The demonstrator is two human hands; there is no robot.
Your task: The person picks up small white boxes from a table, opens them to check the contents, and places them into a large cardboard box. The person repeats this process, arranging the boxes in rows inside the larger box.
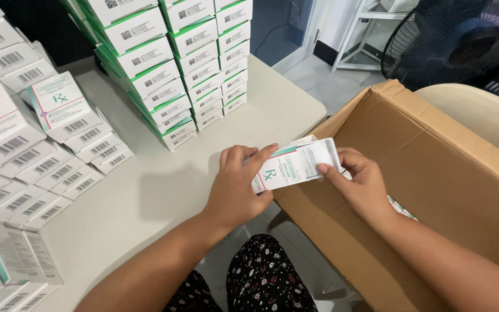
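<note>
White desk (163, 190) carries stacked cartons at ten o'clock. We hold a small white medicine box (298, 164) over the cardboard box (434, 173) edge, left hand (241, 185) and right hand (359, 182) each pinching an end; we judge it light, crushable, best held by its ends.

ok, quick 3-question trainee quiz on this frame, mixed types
1. True or false: both hands hold the same small white carton.
2. The cardboard box lies on which side of the person: A) left B) right C) behind?
3. What stands at the table's far edge?

Key
1. True: left hand and right hand grip it.
2. B.
3. Green-and-white carton stacks.
</note>
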